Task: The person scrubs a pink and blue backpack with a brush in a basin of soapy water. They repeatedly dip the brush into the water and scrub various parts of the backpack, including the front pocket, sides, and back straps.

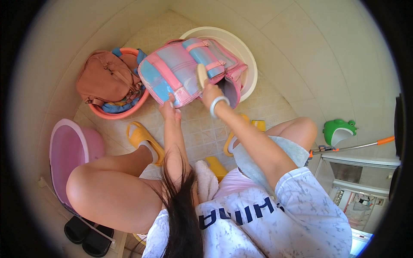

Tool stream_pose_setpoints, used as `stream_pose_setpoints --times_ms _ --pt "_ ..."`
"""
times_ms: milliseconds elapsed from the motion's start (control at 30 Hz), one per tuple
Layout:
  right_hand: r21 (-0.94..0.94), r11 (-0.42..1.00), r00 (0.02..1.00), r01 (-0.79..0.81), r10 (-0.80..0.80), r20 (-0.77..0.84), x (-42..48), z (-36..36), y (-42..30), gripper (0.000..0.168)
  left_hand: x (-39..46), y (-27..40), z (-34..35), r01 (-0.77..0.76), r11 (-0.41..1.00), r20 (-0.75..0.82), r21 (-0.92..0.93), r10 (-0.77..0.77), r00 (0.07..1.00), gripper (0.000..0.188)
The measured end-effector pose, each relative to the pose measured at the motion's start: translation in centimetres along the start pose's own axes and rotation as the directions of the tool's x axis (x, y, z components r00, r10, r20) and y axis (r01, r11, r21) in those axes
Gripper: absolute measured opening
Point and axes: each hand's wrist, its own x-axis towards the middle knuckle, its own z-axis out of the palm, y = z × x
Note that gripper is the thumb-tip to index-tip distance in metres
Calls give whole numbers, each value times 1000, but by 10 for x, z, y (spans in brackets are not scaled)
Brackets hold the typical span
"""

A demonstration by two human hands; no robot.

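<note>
A pink and light-blue backpack (174,69) lies across the rim of a large cream basin (250,61), with whitish foam or wet patches on its near left part. My left hand (170,109) grips the backpack's near edge by the end of a pink strap. In my right hand (211,93) is the handle of a pale scrubbing brush (201,75), its bristles turned left against or just above the bag's panel. A light bangle circles my right wrist. Below that hand, one compartment of the backpack gapes.
At the left, an orange basin (129,113) holds a brown bag (105,77) and blue cloth. A pink tub (85,142) leans near the left wall. Black slippers (96,240) lie at lower left. A green frog-shaped container (337,130) and a metal pole (358,146) are at right.
</note>
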Motion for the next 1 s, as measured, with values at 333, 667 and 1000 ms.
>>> stream_pose_setpoints --times_ms 333,667,1000 --pt "-113 966 968 231 -216 131 -44 45 -51 53 -14 1 -2 -32 987 -22 159 36 999 20" --pt "-156 923 913 353 -303 273 -22 8 -32 50 67 84 3 64 982 363 175 -125 923 32" --pt "122 972 975 199 -209 74 88 7 -83 46 146 147 110 -386 471 473 793 -78 878 27"
